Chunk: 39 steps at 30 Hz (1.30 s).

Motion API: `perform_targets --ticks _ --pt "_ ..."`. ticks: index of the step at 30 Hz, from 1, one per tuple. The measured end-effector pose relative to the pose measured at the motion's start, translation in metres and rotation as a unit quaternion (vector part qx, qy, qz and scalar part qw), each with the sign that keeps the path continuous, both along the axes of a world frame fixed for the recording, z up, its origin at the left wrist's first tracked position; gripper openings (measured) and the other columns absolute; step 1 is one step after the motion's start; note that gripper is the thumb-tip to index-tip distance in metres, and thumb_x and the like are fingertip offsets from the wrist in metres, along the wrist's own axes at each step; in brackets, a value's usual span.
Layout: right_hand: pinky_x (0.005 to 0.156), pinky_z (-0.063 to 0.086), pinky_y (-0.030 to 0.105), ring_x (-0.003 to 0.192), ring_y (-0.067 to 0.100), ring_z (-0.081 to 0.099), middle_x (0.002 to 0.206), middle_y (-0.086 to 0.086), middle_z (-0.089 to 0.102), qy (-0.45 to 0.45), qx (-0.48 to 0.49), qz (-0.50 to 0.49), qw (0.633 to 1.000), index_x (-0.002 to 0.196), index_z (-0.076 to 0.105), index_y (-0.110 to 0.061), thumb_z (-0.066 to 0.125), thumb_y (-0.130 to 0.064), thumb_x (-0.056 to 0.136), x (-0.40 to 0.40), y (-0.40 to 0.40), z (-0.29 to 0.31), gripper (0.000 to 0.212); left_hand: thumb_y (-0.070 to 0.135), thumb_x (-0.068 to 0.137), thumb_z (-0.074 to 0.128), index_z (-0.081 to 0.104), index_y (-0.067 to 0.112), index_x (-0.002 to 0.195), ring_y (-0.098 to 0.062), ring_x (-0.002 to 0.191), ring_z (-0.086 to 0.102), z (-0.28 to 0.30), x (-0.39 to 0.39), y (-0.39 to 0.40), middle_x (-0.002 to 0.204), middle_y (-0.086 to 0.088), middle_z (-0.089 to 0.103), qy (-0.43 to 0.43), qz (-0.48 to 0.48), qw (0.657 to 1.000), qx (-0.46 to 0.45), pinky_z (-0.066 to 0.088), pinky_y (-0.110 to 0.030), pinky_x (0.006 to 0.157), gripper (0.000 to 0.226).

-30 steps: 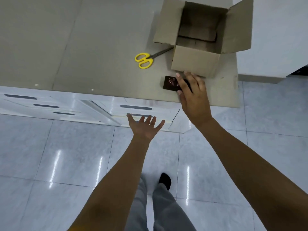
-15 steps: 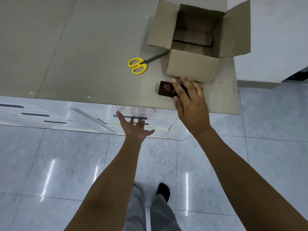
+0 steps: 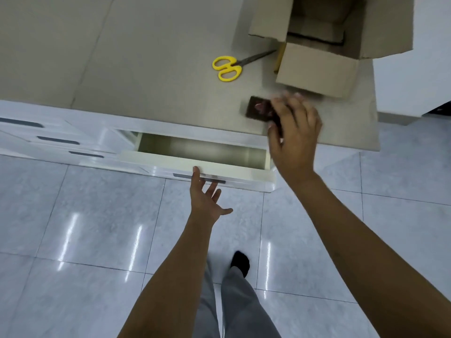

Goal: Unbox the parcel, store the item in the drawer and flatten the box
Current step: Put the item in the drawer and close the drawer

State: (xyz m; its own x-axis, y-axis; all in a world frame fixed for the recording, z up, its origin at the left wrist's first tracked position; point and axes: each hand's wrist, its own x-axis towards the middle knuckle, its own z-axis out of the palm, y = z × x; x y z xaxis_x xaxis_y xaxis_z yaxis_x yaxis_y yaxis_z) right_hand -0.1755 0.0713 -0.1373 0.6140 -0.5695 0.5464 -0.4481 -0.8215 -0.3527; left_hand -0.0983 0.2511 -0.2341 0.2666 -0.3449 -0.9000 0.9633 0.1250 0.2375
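Note:
An open cardboard box (image 3: 314,69) stands at the far right of the grey counter (image 3: 122,69), its flaps up. In front of it lies a small dark brown item box (image 3: 257,109), and my right hand (image 3: 294,132) is closed around its right end. Below the counter edge a white drawer (image 3: 195,159) is pulled partly out and looks empty inside. My left hand (image 3: 207,198) is at the drawer front by the handle slot, fingers spread, holding nothing.
Yellow-handled scissors (image 3: 228,68) lie on the counter left of the cardboard box. More shut white drawers (image 3: 58,142) sit to the left. A glossy tiled floor (image 3: 73,240) and my legs are below. A white wall (image 3: 415,69) is on the right.
The drawer, shut before, is now pulled partly out by my left hand. My right hand has closed on the dark item box. The view has shifted closer to the counter.

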Motion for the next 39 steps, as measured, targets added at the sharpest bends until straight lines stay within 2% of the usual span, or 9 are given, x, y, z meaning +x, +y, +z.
perform_targets --ticks 4,10,16,23,31,33,35,37,39 --pt "0.107 0.033 0.055 0.122 0.032 0.053 0.129 0.012 0.061 -0.004 -0.030 0.182 0.983 0.124 0.060 -0.009 0.055 -0.014 0.090 0.012 0.058 -0.027 0.035 0.070 0.058 0.074 0.057 0.030 0.127 -0.027 0.124 0.049 -0.004 -0.007 0.018 0.130 0.001 0.059 0.014 -0.008 1.000 -0.018 0.025 -0.081 0.094 0.081" --pt "0.096 0.043 0.044 0.109 0.031 0.057 0.117 0.011 0.064 0.161 0.113 0.157 0.968 0.127 0.059 -0.009 0.058 -0.008 0.082 0.013 0.077 -0.082 0.045 0.065 0.069 0.066 0.057 0.027 0.126 -0.028 0.120 0.054 -0.002 -0.011 0.033 0.128 -0.001 0.061 0.023 -0.018 1.000 -0.004 0.028 -0.078 0.095 0.070" --pt "0.083 0.052 0.034 0.105 0.028 0.058 0.127 0.008 0.061 0.303 0.456 0.038 0.836 0.127 0.054 -0.021 0.051 -0.004 0.088 0.039 0.049 -0.107 0.043 0.063 0.069 0.066 0.058 0.026 0.125 -0.026 0.120 0.055 -0.002 -0.011 0.035 0.126 -0.001 0.062 0.027 -0.021 0.999 -0.002 0.029 -0.078 0.094 0.068" --pt "0.101 0.041 0.032 0.125 0.028 0.048 0.142 0.005 0.050 0.455 0.462 0.090 0.756 0.134 0.053 -0.017 0.042 -0.016 0.097 0.048 0.038 -0.107 0.039 0.062 0.070 0.066 0.058 0.025 0.124 -0.028 0.121 0.054 0.003 -0.011 0.034 0.126 -0.002 0.062 0.031 -0.022 0.999 0.006 0.028 -0.078 0.096 0.066" --pt "0.097 0.040 0.045 0.118 0.030 0.052 0.126 0.006 0.060 0.397 0.234 0.148 0.875 0.122 0.061 -0.018 0.040 -0.027 0.099 0.035 0.058 -0.054 0.032 0.064 0.080 0.059 0.040 0.025 0.142 -0.031 0.126 0.050 0.014 -0.018 0.025 0.145 -0.006 0.048 -0.065 -0.092 0.988 0.105 0.031 -0.063 0.107 0.075" --pt "0.087 0.045 0.042 0.102 0.029 0.062 0.112 0.006 0.067 0.270 0.158 0.208 0.927 0.112 0.064 -0.013 0.044 -0.022 0.096 0.032 0.067 -0.025 0.027 0.058 0.087 0.057 0.015 0.020 0.153 -0.040 0.135 0.039 0.015 -0.036 0.023 0.157 -0.014 0.025 -0.280 -0.219 0.889 0.287 0.033 -0.057 0.109 0.088" --pt "0.081 0.046 0.040 0.096 0.027 0.064 0.109 0.006 0.069 0.136 0.073 0.231 0.961 0.105 0.066 -0.010 0.046 -0.020 0.093 0.026 0.070 0.002 0.025 0.051 0.092 0.052 0.009 0.015 0.155 -0.040 0.142 0.029 0.017 -0.058 0.031 0.162 -0.016 0.013 -0.524 -0.335 0.680 0.389 0.032 -0.053 0.110 0.084" --pt "0.085 0.042 0.041 0.105 0.027 0.060 0.121 0.006 0.065 0.082 -0.004 0.188 0.979 0.107 0.066 -0.012 0.049 -0.023 0.091 0.021 0.063 0.016 0.025 0.051 0.094 0.048 0.013 0.019 0.155 -0.033 0.149 0.018 0.016 -0.069 0.041 0.163 -0.013 0.009 -0.670 -0.422 0.499 0.353 0.023 -0.050 0.114 0.077" --pt "0.098 0.035 0.046 0.125 0.027 0.050 0.139 0.007 0.053 0.136 -0.016 0.116 0.984 0.121 0.061 -0.015 0.050 -0.032 0.092 0.015 0.050 0.019 0.035 0.053 0.092 0.047 0.009 0.025 0.155 -0.031 0.151 0.000 0.008 -0.070 0.052 0.164 -0.010 -0.002 -0.692 -0.536 0.374 0.307 0.012 -0.055 0.116 0.079"
